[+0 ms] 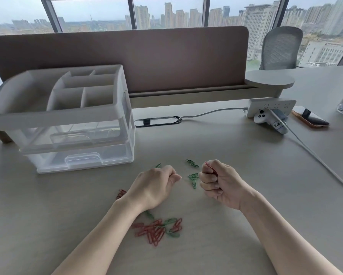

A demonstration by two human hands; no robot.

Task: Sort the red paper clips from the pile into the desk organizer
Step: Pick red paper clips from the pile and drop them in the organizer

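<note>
A pile of red and green paper clips [158, 229] lies on the desk under my left forearm. A few more red clips [121, 193] lie left of my left wrist. Loose green clips [193, 178] are scattered between my hands and beyond them. My right hand [220, 183] is curled into a fist around red paper clips, which show red at the top of the fist. My left hand [154, 185] rests on the desk with curled fingers, and I see nothing in it. The white desk organizer [115, 110] with open top compartments and two clear drawers stands at the back left.
A brown divider panel [146, 56] runs along the desk's back. A power strip [271, 107], a white controller [269, 120] and its cable lie at the right, with a phone [310, 119] beside them. A grey chair [279, 48] stands behind.
</note>
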